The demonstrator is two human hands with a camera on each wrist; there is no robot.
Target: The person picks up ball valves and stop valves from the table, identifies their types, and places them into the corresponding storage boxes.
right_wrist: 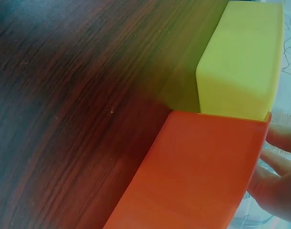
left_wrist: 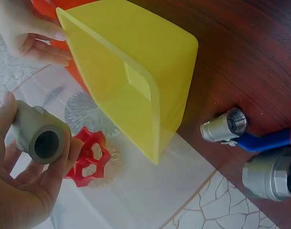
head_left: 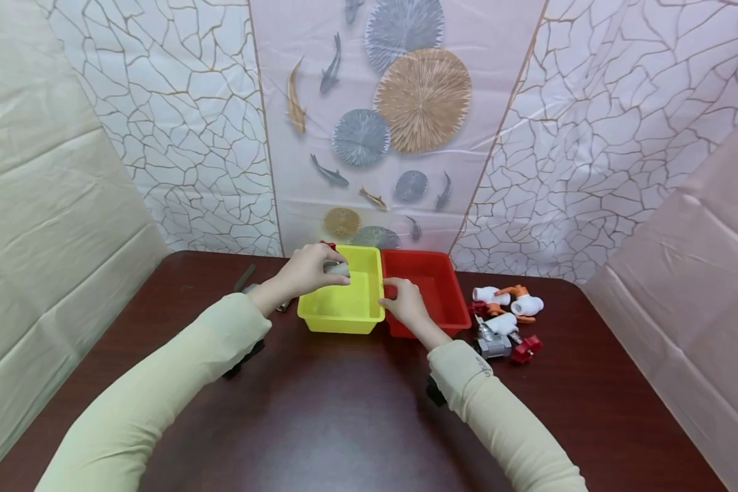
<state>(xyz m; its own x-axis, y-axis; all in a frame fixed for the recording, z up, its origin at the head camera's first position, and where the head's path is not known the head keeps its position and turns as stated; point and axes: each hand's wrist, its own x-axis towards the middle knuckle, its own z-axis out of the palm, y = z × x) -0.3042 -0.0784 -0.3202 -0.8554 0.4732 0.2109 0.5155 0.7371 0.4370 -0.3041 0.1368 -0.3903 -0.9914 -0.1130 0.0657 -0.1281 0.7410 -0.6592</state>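
My left hand (head_left: 310, 268) grips a grey pipe valve (left_wrist: 42, 136) with a red handwheel (left_wrist: 90, 157), over the left part of the yellow bin (head_left: 341, 324). In the left wrist view the valve's round open end faces the camera, with fingers and thumb around its body. My right hand (head_left: 408, 304) is over the red bin (head_left: 430, 256), its fingertips right at the rim where the two bins meet. Thumb and fingers there are spread apart, with no loose part between them. The yellow bin's visible floor is bare in the head view.
To the right of the red bin lies a pile of valves: white ones (head_left: 527, 305) with orange handles and metal ones (head_left: 494, 346) with red handles. Left of the yellow bin, partly behind my left arm, are metal valves (left_wrist: 267, 174), one beside a blue lever (left_wrist: 264, 140).
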